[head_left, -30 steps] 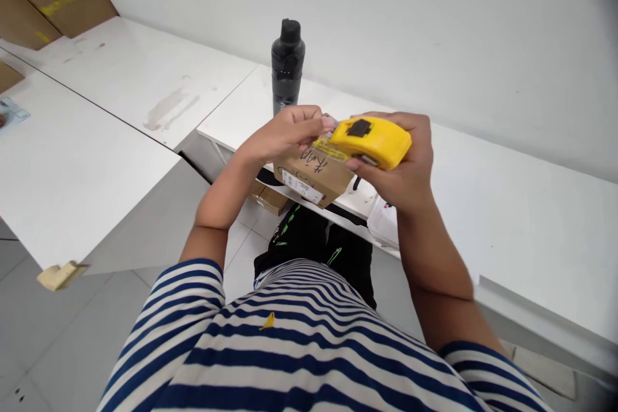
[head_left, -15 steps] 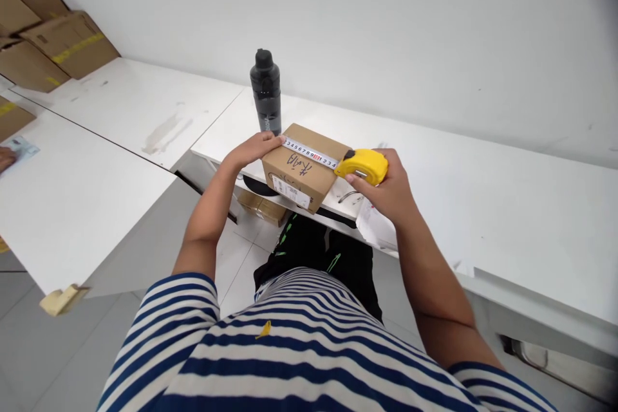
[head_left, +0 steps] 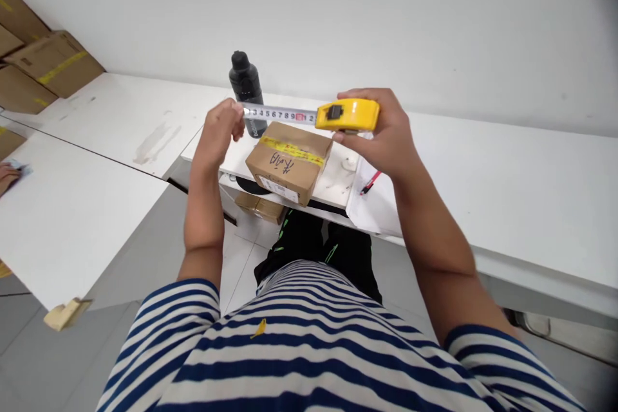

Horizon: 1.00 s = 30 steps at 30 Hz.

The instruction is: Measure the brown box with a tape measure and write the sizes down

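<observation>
While the right hand [head_left: 386, 135] wraps its fingers around the yellow tape measure [head_left: 348, 114], the left hand [head_left: 219, 132] pinches the free end of the tape [head_left: 280, 114] between thumb and fingertips, so the numbered strip runs straight between the two hands, pulled out level. Both hands are raised above the table [head_left: 483, 180], and the strip hangs over a small cardboard box [head_left: 288, 162] without touching it. The box sits at the near edge of the table, sealed with a strip of yellow packing tape and bearing a white label on its near side. A black bottle [head_left: 246, 91] stands upright just beyond the box, on the far left. A red pen [head_left: 369, 183] lies on a sheet of paper [head_left: 374, 209] to the right of the box. Far to the left, flattened cartons [head_left: 43, 67] lean against the wall.
</observation>
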Motion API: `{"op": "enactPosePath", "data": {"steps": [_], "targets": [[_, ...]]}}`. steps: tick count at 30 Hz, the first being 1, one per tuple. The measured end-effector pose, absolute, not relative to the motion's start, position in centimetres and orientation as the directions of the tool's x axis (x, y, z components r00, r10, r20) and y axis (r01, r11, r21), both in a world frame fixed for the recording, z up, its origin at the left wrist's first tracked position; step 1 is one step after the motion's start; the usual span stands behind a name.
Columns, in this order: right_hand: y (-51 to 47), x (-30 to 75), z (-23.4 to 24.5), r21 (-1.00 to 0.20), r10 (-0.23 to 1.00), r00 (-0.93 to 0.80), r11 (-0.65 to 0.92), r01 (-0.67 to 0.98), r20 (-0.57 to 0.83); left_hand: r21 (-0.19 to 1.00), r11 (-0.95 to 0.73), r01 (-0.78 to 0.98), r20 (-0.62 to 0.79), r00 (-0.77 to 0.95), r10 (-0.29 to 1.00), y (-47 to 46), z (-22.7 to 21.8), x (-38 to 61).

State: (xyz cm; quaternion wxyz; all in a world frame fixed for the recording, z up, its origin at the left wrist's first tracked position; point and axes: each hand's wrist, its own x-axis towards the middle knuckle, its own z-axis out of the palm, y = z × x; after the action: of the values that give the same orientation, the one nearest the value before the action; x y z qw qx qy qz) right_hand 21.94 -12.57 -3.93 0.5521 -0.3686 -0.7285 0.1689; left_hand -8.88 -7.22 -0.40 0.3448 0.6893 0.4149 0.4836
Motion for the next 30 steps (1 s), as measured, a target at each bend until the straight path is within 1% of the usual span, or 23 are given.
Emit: {"op": "enactPosePath", "data": {"steps": [1,2,4,5,6,8,9,11,13,15,17,18,19,20,21,22,24,25,26,27,28,29,30], "targets": [[-13.9,22.2,-3.7,-0.605,0.684,-0.132,0.705,0.37,0.717,0.864,-0.459,0.209,0.415,0.221,0.882,-9.1,-0.6,-8.1],[-15.5,22.5,-3.8,-0.546,0.636,-0.148,0.741,0.39,0.757,0.856,-0.479,0.193,0.417,0.289,0.862,-11.1,-1.2,-7.1],[-19.1,22.6,-5.4,-0.449,0.55,-0.159,0.79,0.418,0.82,0.84,-0.53,0.119,0.436,0.435,0.788,-15.0,-3.8,-4.3],[-20.8,22.4,-6.7,-0.429,0.532,-0.142,0.79,0.437,0.835,0.849,-0.525,0.062,0.422,0.519,0.743,-16.7,-5.5,-2.7],[-22.4,22.0,-8.3,-0.419,0.517,-0.104,0.782,0.462,0.85,0.887,-0.463,0.012,0.37,0.581,0.725,-18.1,-7.4,-1.1],[-25.0,20.9,-11.8,-0.453,0.549,0.012,0.677,0.58,0.836,0.967,-0.219,-0.128,0.248,0.667,0.703,-20.4,-11.0,1.9],[-25.9,20.3,-13.4,-0.478,0.568,0.073,0.609,0.633,0.82,0.984,-0.07,-0.163,0.167,0.716,0.677,-21.1,-12.5,3.1],[-27.2,19.4,-16.1,-0.562,0.655,0.159,0.469,0.682,0.739,0.963,0.158,-0.218,0.056,0.736,0.675,-22.1,-14.7,4.9],[-27.7,19.7,-17.6,-0.601,0.744,0.148,0.388,0.699,0.652,0.934,0.264,-0.241,-0.024,0.695,0.719,-22.1,-15.7,5.6],[-27.3,21.5,-18.0,-0.571,0.79,0.064,0.381,0.727,0.609,0.934,0.282,-0.218,-0.078,0.648,0.758,-21.3,-15.9,5.6],[-25.8,24.5,-17.6,-0.532,0.805,0.032,0.361,0.766,0.592,0.967,0.23,-0.105,-0.106,0.66,0.744,-20.2,-15.4,4.9],[-24.6,26.3,-17.3,-0.526,0.809,0.07,0.311,0.792,0.584,0.987,0.163,-0.018,-0.107,0.685,0.721,-19.6,-15.1,4.5],[-23.1,28.0,-17.0,-0.535,0.837,0.123,0.221,0.816,0.534,0.994,0.065,0.089,-0.109,0.72,0.686,-19.1,-14.7,4.2],[-21.3,29.7,-16.7,-0.512,0.881,0.139,0.129,0.849,0.452,0.978,-0.052,0.204,-0.123,0.755,0.644,-18.6,-14.3,3.9],[-19.6,31.1,-16.6,-0.444,0.926,0.114,0.062,0.894,0.36,0.934,-0.17,0.313,-0.153,0.784,0.601,-18.3,-14.0,3.7],[-17.8,32.3,-16.5,-0.345,0.961,0.063,0.035,0.938,0.268,0.873,-0.272,0.405,-0.199,0.805,0.559,-18.0,-13.7,3.6],[-15.1,33.8,-16.5,-0.198,0.989,-0.074,0.1,0.975,0.132,0.756,-0.392,0.524,-0.315,0.816,0.484,-17.6,-13.7,3.8],[-14.2,34.3,-16.6,-0.158,0.985,-0.142,0.156,0.975,0.095,0.719,-0.416,0.557,-0.361,0.811,0.46,-17.4,-13.9,4.0],[-13.8,34.5,-16.7,-0.149,0.978,-0.189,0.201,0.968,0.088,0.696,-0.426,0.577,-0.395,0.804,0.444,-17.3,-14.2,4.2],[-13.7,34.5,-16.7,-0.166,0.973,-0.202,0.219,0.962,0.11,0.682,-0.43,0.591,-0.416,0.798,0.436,-17.1,-14.5,4.3],[-14.0,34.4,-16.8,-0.214,0.972,-0.173,0.205,0.955,0.158,0.675,-0.43,0.6,-0.425,0.792,0.438,-16.9,-14.9,4.5],[-14.6,34.2,-16.8,-0.301,0.97,-0.103,0.168,0.939,0.221,0.674,-0.427,0.602,-0.425,0.79,0.443,-16.8,-15.3,4.6],[-15.4,33.7,-16.9,-0.426,0.959,0.004,0.122,0.897,0.283,0.68,-0.421,0.6,-0.421,0.79,0.445,-16.6,-15.6,4.7]]}}
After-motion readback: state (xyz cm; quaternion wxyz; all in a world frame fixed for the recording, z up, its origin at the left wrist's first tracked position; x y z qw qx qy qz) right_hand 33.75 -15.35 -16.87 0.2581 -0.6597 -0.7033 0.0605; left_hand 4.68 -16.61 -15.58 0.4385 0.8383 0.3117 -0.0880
